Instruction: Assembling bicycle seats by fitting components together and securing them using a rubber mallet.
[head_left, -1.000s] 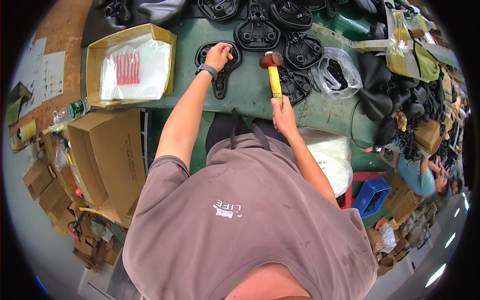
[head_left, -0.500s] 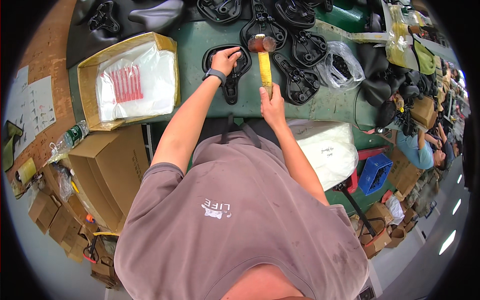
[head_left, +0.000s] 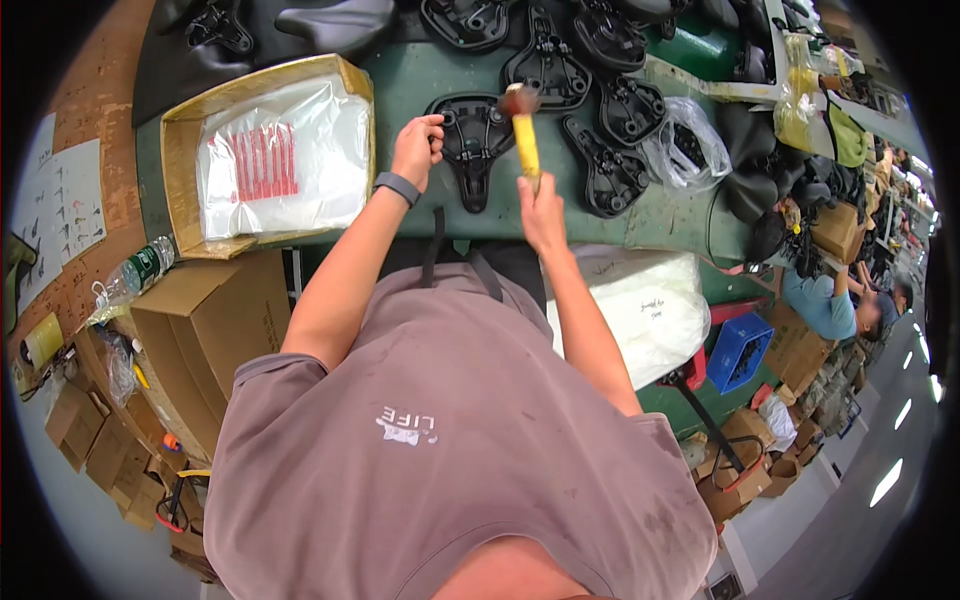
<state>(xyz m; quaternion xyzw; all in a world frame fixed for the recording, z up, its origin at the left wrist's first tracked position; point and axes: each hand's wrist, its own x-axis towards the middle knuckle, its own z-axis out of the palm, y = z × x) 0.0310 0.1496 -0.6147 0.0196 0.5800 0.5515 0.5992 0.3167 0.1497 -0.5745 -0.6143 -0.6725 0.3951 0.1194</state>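
Right hand [head_left: 541, 212]: grip round a yellow-handled mallet [head_left: 526, 145]; left hand [head_left: 414, 152] by a black saddle [head_left: 476, 140], grip impossible to tell.

This is a factory workshop: black saddle bases [head_left: 475, 150] lie in numbers on a long green workbench [head_left: 402, 85], a yellow-handled mallet [head_left: 527, 148] is held above it, cardboard boxes [head_left: 230, 325] and a blue crate [head_left: 738, 352] of small parts stand around, and another person [head_left: 815, 300] (in a blue top) shows farther off.

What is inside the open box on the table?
Inside the box, shiny white plastic with red marks shows; the bottom, and anything under the plastic, cannot be seen.
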